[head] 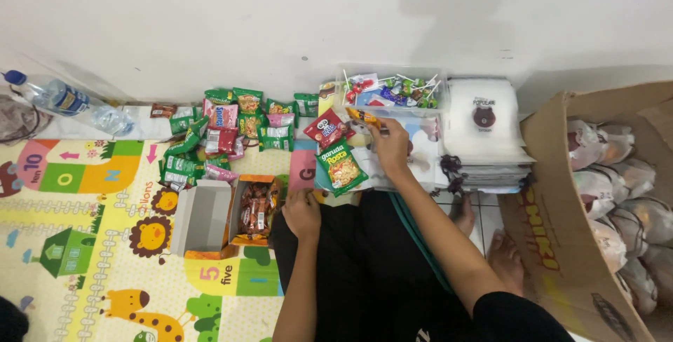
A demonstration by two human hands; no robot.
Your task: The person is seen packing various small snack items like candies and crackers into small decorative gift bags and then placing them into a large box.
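Orange foil shows where a small snack packet point(364, 116) is pinched between the fingers of the right hand point(391, 147), which is stretched forward over a flat white pouch point(425, 160) lying on the floor. Just left of that hand, a green packet of nuts point(341, 167) and a red biscuit packet point(325, 128) are laid on the same pouch, the green one overlapping its near edge. The left hand point(302, 213) is curled loosely closed near the lap, set beside an open orange carton point(256, 209) filled with brown-wrapped sweets; whether anything is gripped in it cannot be told. A second open box point(202, 216), grey inside, is placed touching the carton on its left. Behind them a loose heap of green, pink and red snack packets point(224, 132) is spread along the wall. A clear tub of lollipops point(392, 88) is seen against the wall beyond the right hand, with a stack of white drawstring pouches point(485, 132) just beside it. At the far right a large cardboard box point(554, 230) is filled with finished white bundles. A plastic water bottle point(63, 100) is lying at the far left, beyond the colourful play mat point(105, 244).
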